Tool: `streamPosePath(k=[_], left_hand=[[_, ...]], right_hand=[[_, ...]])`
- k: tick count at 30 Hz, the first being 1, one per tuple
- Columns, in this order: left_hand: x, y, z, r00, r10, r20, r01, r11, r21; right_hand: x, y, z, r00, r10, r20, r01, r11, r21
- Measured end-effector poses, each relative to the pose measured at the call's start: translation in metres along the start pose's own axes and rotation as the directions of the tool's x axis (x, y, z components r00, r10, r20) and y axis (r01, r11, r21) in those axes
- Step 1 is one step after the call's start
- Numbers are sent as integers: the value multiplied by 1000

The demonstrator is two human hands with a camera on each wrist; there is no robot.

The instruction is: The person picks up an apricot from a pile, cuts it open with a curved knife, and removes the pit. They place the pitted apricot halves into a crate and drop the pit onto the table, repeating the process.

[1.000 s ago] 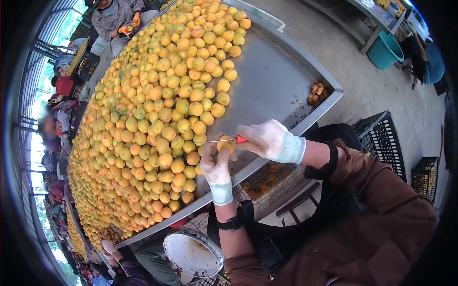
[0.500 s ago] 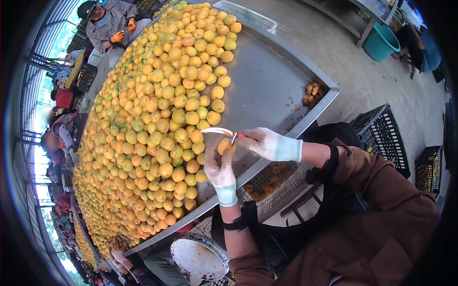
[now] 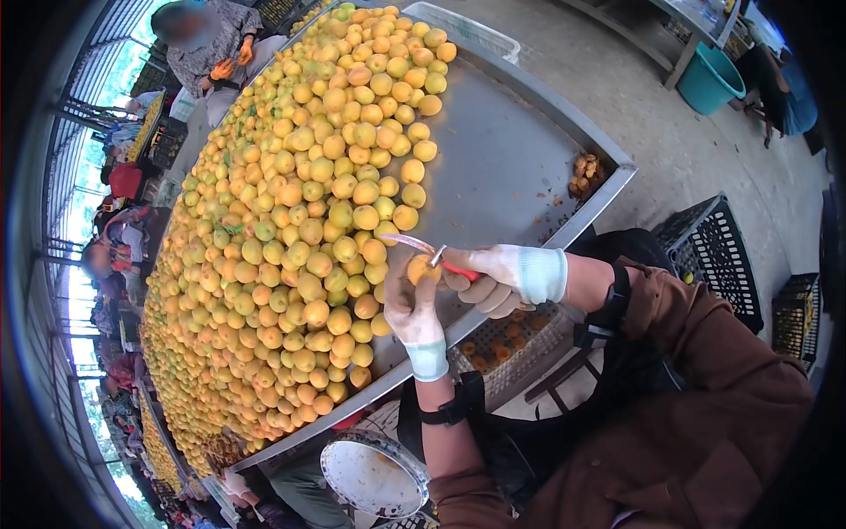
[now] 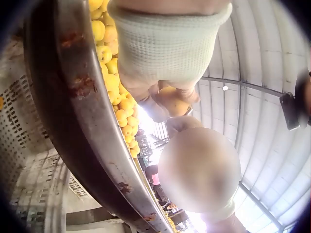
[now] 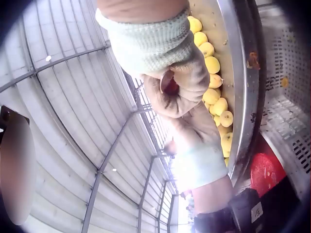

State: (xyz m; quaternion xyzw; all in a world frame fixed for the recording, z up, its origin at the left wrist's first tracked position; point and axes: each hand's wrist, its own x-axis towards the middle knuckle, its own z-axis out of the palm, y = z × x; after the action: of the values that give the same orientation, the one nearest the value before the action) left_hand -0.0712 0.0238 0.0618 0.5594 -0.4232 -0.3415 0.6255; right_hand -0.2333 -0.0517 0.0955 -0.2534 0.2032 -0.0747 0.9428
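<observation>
My gloved left hand holds an apricot upright between thumb and fingers, just over the near edge of the metal table. In the left wrist view the same apricot shows between the fingertips. My gloved right hand grips a curved knife by its red handle. Its blade points left across the top of the fruit, close to the left fingers. The handle's butt end shows inside the curled right fingers in the right wrist view.
A large pile of apricots covers the left of the metal table. Pits lie in its right corner. Below the edge stand a crate with apricot pieces and a white bucket. Black crates stand right.
The blade, seen nearly edge-on across the apricot earlier, now shows its curved side above it. My right hand has turned, bringing more curled fingers into view. The left hand keeps holding the apricot.
</observation>
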Motion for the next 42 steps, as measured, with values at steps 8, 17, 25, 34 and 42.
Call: streamPosePath(k=[8,17,25,34,42], left_hand=[[2,-10,-3,998,-51,41,62,942,-330],[1,-9,-1,999,-32,26,37,973,-227],[1,-4,-7,999,-38,22,41,984,-175],[-1,-1,-10,996,-91,24,93,989,-115],[-3,-2,0,997,45,-61,-44,999,9]], right_hand=[[-7,-11,8,973,-123,-197,84,977,-197],[8,5,-6,611,-780,136,315,82,-946],[1,4,11,651,-754,89,86,-43,-995],[9,13,8,633,-767,102,11,-123,-992],[25,24,-7,497,-841,215,288,-74,-955]])
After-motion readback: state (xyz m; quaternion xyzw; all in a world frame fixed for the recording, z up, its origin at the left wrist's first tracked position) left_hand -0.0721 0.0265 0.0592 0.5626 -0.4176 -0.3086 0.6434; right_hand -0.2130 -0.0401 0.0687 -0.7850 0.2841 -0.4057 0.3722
